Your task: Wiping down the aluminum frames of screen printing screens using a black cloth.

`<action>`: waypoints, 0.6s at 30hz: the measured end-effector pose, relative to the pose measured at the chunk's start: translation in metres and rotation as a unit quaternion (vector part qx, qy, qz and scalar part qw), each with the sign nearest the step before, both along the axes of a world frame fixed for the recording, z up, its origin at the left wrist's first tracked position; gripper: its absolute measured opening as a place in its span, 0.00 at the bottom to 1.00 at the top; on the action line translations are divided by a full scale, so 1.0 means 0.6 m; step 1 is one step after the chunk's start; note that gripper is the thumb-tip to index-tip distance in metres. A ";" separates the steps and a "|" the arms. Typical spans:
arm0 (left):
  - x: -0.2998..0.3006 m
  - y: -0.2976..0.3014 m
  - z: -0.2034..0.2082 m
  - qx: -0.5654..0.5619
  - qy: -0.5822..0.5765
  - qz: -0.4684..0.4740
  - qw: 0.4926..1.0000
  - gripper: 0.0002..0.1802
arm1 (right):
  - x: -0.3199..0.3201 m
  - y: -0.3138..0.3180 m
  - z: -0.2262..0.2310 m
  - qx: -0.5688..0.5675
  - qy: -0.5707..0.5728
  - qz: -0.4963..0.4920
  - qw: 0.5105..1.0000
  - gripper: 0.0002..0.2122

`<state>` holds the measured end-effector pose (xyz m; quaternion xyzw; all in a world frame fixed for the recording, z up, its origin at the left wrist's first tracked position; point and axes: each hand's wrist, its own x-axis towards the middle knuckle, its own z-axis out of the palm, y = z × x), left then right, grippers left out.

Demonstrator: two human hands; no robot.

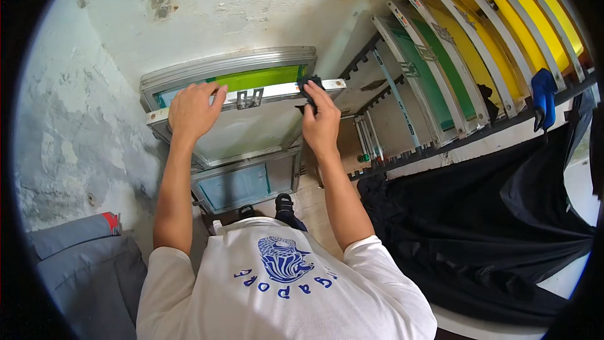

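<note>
Frame [274, 92] is right in front of me, metal top bar running crosswise, pale panel dropping away below it; small metal clips [250, 98] sit mid-bar. My left hand [194, 112] is curled over the bar's left part, fingers bunched, gripping it. My right hand [321, 114] is closed on a black cloth [307, 83], pressed on the bar near its right end; exact material of that black thing, can't tell. Just behind, a lime panel [261, 78] in its own metal surround, near the wall [220, 9]. Lower down, a blue panel [236, 187], also metal-edged, near my shoes [285, 204].

Right side: rack [434, 150] with slotted dark rails, holding a row of screens, green [423, 79] ones nearer, yellow [535, 9] ones farther right. Blue-and-black item [543, 97] hangs at the rack's edge. Black sheet [465, 226] drapes below. Lower left: grey fabric [88, 264] with a red patch [111, 223], beside the stained wall.
</note>
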<state>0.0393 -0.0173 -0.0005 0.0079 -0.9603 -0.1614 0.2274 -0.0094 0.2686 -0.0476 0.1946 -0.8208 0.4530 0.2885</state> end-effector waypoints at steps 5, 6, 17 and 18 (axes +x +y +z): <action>0.006 -0.018 0.002 0.009 -0.011 0.017 1.000 0.20 | 0.019 -0.045 0.005 -0.008 0.001 0.032 0.999 0.21; 0.007 -0.021 0.001 0.008 -0.010 0.022 1.000 0.19 | 0.020 -0.044 0.005 -0.012 0.002 0.030 0.999 0.21; 0.025 -0.058 -0.003 0.026 -0.020 0.077 0.997 0.17 | -0.038 0.025 0.001 0.046 -0.010 -0.024 0.999 0.19; 0.029 -0.062 -0.005 0.026 -0.027 0.083 0.996 0.17 | -0.035 0.024 0.002 0.040 -0.020 -0.026 0.999 0.18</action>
